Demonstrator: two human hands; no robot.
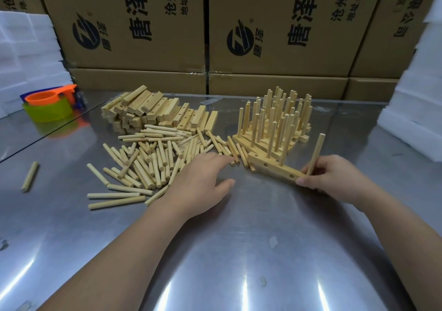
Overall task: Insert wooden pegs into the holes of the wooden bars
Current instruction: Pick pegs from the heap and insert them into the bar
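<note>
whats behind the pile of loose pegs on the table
Directly behind the loose pegs lies a stack of drilled wooden bars, and farther back stand cardboard boxes. The stack's lowest bars are hidden by pegs and upper bars, so their number cannot be told.

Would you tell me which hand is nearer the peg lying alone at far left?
Left: the left hand lies right of the lone peg; the right hand is farther right, holding the bar.

Pale drilled bar [275,168] flat, peg [315,154] upright
</note>
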